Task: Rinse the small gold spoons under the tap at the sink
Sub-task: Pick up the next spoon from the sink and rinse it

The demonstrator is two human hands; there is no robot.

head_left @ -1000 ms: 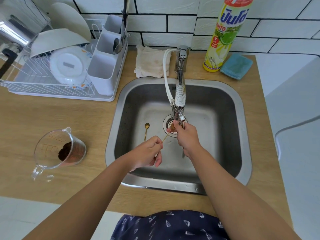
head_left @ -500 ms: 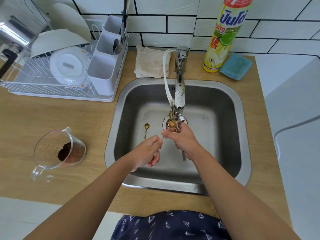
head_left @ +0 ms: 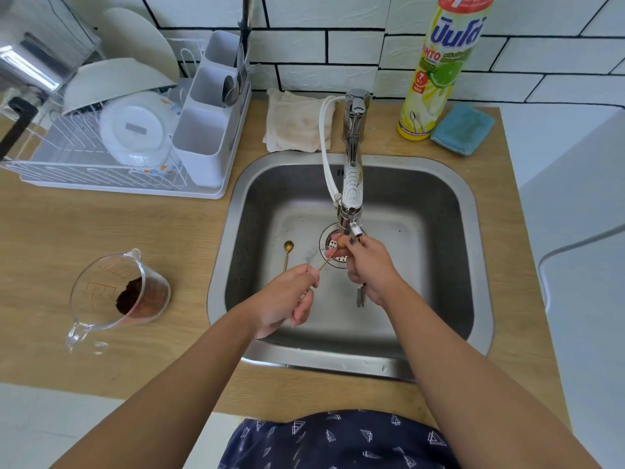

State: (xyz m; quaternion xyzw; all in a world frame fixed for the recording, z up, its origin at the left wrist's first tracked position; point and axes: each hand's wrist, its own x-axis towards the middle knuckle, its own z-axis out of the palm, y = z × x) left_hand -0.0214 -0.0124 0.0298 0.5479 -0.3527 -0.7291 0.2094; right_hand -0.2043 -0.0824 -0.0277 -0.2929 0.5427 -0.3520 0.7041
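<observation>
Since 0.5 s ago: right hand has drawn slightly back from the spout, and the bowl of the small gold spoon held in both hands now shows just below the outlet of the chrome swivel tap; left hand essentially unchanged.

Landmark: round steel drain strainer in the floor of the square stainless-steel sink.

Left hand, near side of the strainer: thumb and forefinger pinched on the end of the thin handle, other fingers curled loosely.
Right hand, directly over the strainer: fingertips closed around the spoon's bowl end, rubbing position. A grey metal item hangs below this palm; cannot identify it.
Handle runs diagonally between the two hands, above the sink floor.
Water stream: cannot tell whether running.

Second small gold spoon lies flat on the sink floor just left of the strainer, bowl pointing toward the back wall, untouched.

Far left of the strainer, on the wooden counter: clear glass measuring jug with brown residue.
</observation>
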